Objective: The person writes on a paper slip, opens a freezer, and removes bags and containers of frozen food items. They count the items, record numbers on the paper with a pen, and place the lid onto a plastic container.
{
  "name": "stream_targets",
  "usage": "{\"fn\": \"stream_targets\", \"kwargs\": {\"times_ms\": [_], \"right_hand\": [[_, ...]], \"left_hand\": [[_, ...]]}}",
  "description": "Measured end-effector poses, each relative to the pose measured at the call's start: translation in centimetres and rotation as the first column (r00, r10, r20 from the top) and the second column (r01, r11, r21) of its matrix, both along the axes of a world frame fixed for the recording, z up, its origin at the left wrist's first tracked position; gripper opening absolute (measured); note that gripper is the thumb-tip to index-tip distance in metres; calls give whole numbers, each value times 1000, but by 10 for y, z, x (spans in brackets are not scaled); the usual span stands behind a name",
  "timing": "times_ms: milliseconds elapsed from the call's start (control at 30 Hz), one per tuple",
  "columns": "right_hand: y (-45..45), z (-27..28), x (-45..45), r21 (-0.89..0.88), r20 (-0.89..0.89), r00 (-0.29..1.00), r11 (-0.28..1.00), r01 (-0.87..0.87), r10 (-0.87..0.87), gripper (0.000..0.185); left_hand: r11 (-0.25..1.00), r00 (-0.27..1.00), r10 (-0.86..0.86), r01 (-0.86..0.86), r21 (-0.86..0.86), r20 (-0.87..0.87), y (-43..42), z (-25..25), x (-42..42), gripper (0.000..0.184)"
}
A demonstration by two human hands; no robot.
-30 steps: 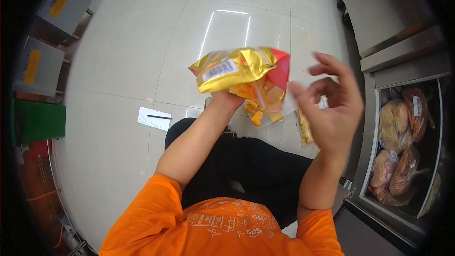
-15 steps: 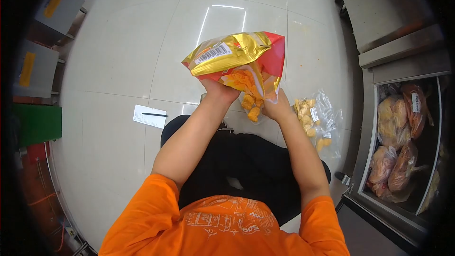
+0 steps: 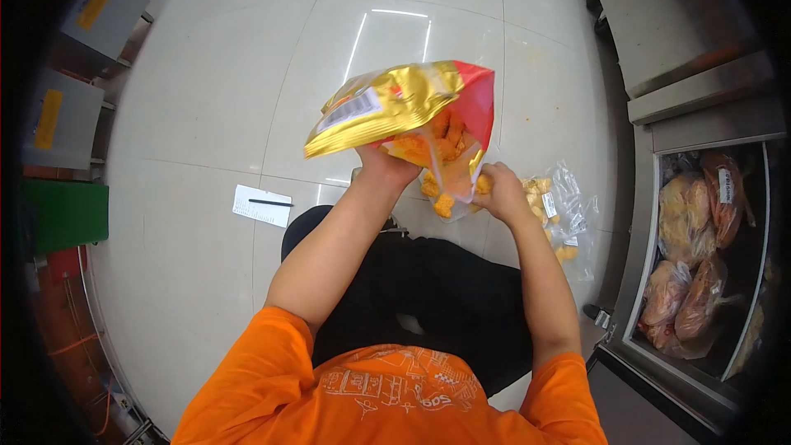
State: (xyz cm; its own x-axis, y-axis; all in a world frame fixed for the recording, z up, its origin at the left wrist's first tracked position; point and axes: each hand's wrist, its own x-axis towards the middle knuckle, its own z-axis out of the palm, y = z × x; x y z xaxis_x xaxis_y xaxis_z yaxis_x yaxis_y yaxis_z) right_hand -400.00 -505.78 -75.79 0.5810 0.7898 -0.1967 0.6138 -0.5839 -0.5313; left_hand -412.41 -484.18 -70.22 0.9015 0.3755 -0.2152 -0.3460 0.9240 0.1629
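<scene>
My left hand [image 3: 387,168] is closed under a gold and red food bag [image 3: 416,99], which it holds tilted with its open mouth facing down and toward me. Orange breaded pieces [image 3: 441,138] show inside that mouth. Just below it is a clear plastic bag [image 3: 461,213] with several of the same pieces in it. My right hand [image 3: 504,191] has its fingers bent together at the right side of the clear bag, gripping its edge. The fingertips of my left hand are hidden behind the gold bag.
Clear bags of pale yellow pieces [image 3: 556,210] lie on the tiled floor to the right. Farther right, an open freezer drawer [image 3: 644,239] holds bagged meat [image 3: 688,214]. A paper [image 3: 268,213] with a black pen [image 3: 270,203] on it lies left. A green box [image 3: 70,214] stands at far left.
The gold bag has tipped lower on its left side, and more of its mouth shows. My right hand has shifted slightly right and up, with its fingers now showing beside the clear bag.
</scene>
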Motion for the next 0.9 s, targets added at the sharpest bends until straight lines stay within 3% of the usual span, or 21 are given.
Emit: {"fn": "stream_targets", "kwargs": {"times_ms": [100,167,233,300,367,400,500,567,600,633,700,833,867,900], "right_hand": [[-6,46,11,193,-101,989,973,127,-109,43],[-2,123,-1,284,-405,896,907,311,-181,38],[0,192,-17,477,-504,861,811,340,-65,38],[8,247,-32,617,-440,895,750,240,76,41],[20,273,-34,588,-116,984,808,-44,138,49],[27,278,-35,538,51,982,823,-181,183,54],[51,267,-49,432,275,959,882,-187,69,61],[58,262,-55,509,269,961,838,-198,63,60],[58,261,-59,527,281,958,826,-199,51,58],[57,261,-62,542,293,955,817,-200,39,55],[48,268,-61,656,214,977,743,-130,-19,49],[22,253,-40,806,25,977,582,106,-214,39],[20,237,-30,837,-68,966,513,191,-249,31],[17,221,-22,798,-107,953,548,253,-285,31]], "left_hand": [[995,995,-86,89,-40,56,-4,10,-1,86],[996,989,-93,91,17,114,-10,17,-2,85],[995,994,-99,100,-17,46,-13,22,0,86],[987,995,-90,85,-135,-31,-15,32,0,87],[997,997,-69,70,-29,46,-14,22,1,89],[999,997,-42,41,24,69,-15,23,3,89],[999,989,-19,14,37,150,-15,25,2,86],[999,974,-36,43,-29,223,-14,27,0,84],[978,997,74,-66,197,-33,-20,35,3,83],[986,999,44,-46,159,16,-18,33,1,83],[996,993,-14,4,84,121,-14,26,1,82],[971,894,-241,223,93,378,-16,21,-6,88],[986,991,-127,131,-100,38,-21,43,-7,90],[964,977,-192,205,-167,89,-22,39,-9,89]]}}
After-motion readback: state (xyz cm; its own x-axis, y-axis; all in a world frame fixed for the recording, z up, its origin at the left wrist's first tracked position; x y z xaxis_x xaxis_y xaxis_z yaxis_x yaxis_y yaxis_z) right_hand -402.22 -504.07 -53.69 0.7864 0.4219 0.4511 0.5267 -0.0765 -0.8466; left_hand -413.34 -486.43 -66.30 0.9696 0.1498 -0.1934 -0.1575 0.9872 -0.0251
